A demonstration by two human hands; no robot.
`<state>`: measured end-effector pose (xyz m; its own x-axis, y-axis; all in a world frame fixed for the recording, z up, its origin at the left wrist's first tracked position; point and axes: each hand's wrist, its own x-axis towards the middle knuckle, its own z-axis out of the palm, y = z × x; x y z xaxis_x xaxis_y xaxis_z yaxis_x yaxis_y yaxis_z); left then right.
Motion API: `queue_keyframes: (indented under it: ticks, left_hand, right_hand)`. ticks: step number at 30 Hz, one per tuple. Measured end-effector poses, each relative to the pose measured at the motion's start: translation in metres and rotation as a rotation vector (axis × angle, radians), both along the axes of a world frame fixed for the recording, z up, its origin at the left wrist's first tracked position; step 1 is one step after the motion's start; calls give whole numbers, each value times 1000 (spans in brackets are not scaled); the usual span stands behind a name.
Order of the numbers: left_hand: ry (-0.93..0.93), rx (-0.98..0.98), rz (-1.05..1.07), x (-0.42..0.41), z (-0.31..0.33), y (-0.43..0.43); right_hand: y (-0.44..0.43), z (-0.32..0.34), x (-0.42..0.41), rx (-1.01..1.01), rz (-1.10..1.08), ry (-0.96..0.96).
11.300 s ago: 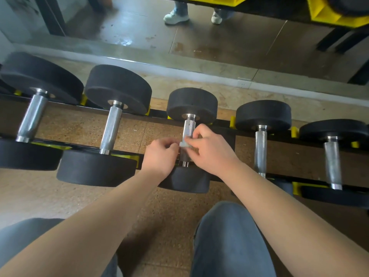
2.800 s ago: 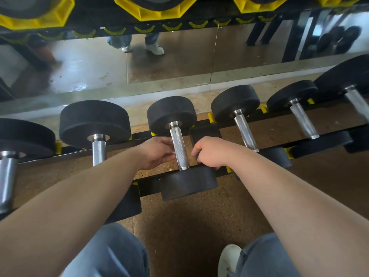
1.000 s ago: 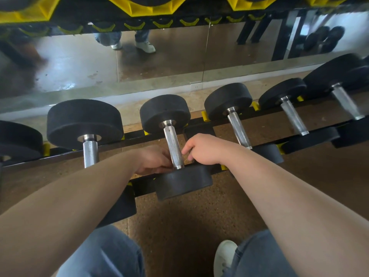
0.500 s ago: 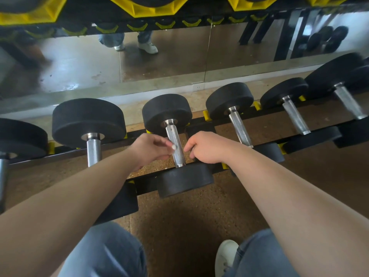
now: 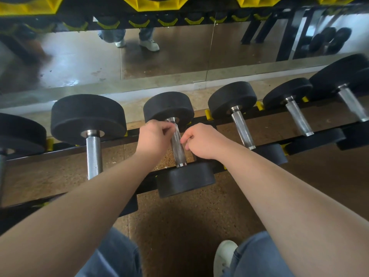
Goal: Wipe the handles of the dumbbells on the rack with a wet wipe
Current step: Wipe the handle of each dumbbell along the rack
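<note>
Black dumbbells with steel handles lie in a row across a low rack. Both my hands are at the handle of the middle dumbbell. My left hand is at the handle's far end, fingers curled, pinching a pale scrap of wet wipe against the steel. My right hand sits on the handle's right side a little lower, thumb and forefinger pinched together at the bar; the wipe's end there is hidden by the fingers.
Neighbouring dumbbells lie close on the left and on the right, with more further right. A wall mirror stands behind the rack. My knees and white shoe are over the cork floor below.
My left hand has slid up the handle from its middle to the far end with the wipe. My right hand has stayed beside the bar. The view has shifted slightly.
</note>
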<state>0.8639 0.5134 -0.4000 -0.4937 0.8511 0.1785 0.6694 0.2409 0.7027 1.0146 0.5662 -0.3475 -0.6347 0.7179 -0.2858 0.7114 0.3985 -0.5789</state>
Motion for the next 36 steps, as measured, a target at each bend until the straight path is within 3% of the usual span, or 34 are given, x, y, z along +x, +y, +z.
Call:
queue_keyframes:
  ticks: [5, 7, 13, 16, 20, 23, 27, 32, 36]
  left_hand:
    - [133, -215, -209, 2, 4, -18]
    - [75, -217, -207, 5, 3, -24]
    - [-710, 19, 438, 3, 3, 13]
    - [-842, 48, 478, 4, -6, 16]
    - [-852, -16, 336, 0, -8, 7]
    - [-761, -35, 369, 2, -6, 16]
    - [-774, 8, 426, 9, -7, 23]
    - [-933, -75, 357, 1, -10, 8]
    - [-993, -121, 285, -1, -11, -9]
  right_hand:
    - [-3, -5, -1, 31, 22, -26]
    - [-2, -6, 1, 28, 16, -17]
    - [0, -6, 0, 29, -77, 51]
    - [1, -9, 0, 42, -72, 58]
    - [6, -16, -1, 75, -88, 90]
    - [7, -22, -3, 85, -62, 77]
    - [8, -26, -6, 106, -78, 161]
    - [4, -27, -10, 212, 53, 70]
    - [0, -25, -8, 261, 55, 113]
